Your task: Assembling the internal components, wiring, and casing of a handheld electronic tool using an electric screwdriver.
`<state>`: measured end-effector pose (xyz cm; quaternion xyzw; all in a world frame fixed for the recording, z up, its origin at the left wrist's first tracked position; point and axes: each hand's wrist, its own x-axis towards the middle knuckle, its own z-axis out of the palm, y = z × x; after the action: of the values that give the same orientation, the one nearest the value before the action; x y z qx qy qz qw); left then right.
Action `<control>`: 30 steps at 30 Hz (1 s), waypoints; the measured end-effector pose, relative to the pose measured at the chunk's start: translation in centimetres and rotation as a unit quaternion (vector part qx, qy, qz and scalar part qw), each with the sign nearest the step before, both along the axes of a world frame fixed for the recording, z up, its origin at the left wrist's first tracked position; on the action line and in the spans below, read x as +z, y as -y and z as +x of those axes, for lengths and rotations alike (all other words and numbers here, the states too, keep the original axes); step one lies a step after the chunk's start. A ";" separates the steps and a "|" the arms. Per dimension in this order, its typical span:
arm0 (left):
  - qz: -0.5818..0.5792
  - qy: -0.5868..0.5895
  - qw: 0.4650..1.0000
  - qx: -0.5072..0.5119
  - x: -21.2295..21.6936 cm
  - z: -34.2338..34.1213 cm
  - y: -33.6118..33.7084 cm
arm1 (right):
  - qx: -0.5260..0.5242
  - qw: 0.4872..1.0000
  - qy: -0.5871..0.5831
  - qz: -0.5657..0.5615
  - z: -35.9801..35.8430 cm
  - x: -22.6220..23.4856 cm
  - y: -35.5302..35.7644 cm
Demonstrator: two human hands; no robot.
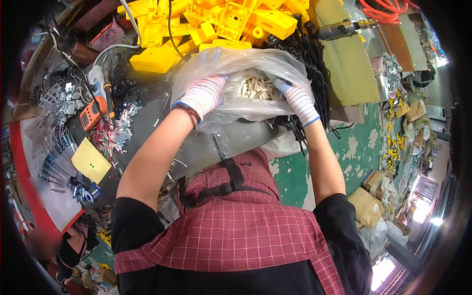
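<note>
A clear plastic bag (255,58) lies at the table's edge in front of me, its mouth spread wide. Inside it sits a heap of small white parts (256,87), too jumbled to name. My left hand (204,93), in a white striped knit glove, grips the bag's left side; film partly covers its fingers. On the opposite side my right hand (299,101), gloved alike, is closed on the bag's rim, with its fingertips partly hidden by plastic.
Yellow plastic housings (236,22) are piled behind the bag. Black cables (312,64) hang to its right, near a power screwdriver (339,30). At left are an orange multimeter (92,114), a yellow note (91,160), loose wires and a solder spool (90,195). Another person sits at lower left.
</note>
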<state>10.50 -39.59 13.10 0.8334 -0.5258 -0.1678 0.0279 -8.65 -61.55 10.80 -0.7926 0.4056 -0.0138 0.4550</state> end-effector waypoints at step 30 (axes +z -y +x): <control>-0.153 -0.074 0.978 0.125 -3.1 -2.6 -26.1 | 0.209 0.922 0.043 0.324 4.3 7.9 -24.8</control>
<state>7.92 -13.44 10.00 0.8640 -0.4332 -0.1416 0.2143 -4.37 -36.71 18.74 -0.6673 0.1936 0.1795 0.6964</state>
